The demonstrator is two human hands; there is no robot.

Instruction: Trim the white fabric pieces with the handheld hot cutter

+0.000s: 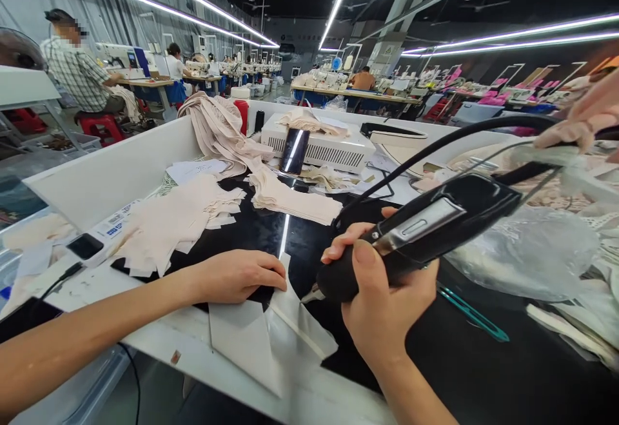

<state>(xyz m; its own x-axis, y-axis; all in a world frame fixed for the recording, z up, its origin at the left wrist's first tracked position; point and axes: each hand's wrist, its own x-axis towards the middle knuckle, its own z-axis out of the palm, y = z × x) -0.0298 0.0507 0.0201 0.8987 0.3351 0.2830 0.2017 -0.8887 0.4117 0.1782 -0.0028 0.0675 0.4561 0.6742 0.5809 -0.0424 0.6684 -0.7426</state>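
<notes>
My right hand (382,296) is wrapped around a black handheld electric tool (411,231) with a silver lever, thumb on its body. A thick black cable (449,133) loops from it. The tool's pale tip (313,295) is close to a cream fabric piece (302,325) with a lighter strip along it. My left hand (236,276) lies palm down, fingers curled and pinching the top end of that piece. A flat pale panel (244,341) lies beneath it at the table's near edge. The tool partly hides my right fingers.
Stacked cream cut pieces (169,215) and folded fabric (294,199) lie on the black tabletop (469,360). A phone (294,151) leans against a white vented box (333,148). Teal tweezers (474,315) and a plastic bag (527,254) lie right. Another person's hand (580,125) reaches in.
</notes>
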